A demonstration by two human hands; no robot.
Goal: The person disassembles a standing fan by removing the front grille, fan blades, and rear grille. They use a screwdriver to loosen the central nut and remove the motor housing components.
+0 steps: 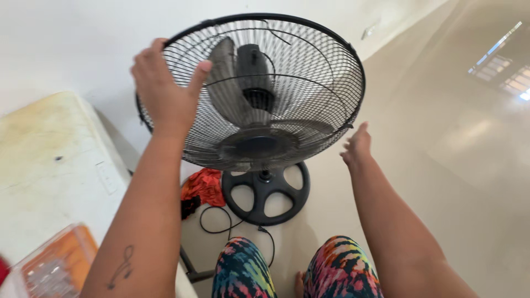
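A black standing fan faces up at me, its round wire grille point(298, 72) covering grey blades and a black motor hub point(255, 83). My left hand point(163, 88) rests on the grille's upper left rim, thumb spread over the wires. My right hand point(358, 146) hovers just off the grille's lower right edge, fingers apart, holding nothing. The fan's round black spoked base point(266, 193) stands on the floor below the head.
A white, stained table point(49, 165) stands at left with a clear and orange plastic container point(52, 267) on its near corner. A red cloth point(204, 185) and a black cord point(221, 221) lie beside the base. My patterned knees point(292, 270) are below. Glossy beige floor point(452, 138) spreads right.
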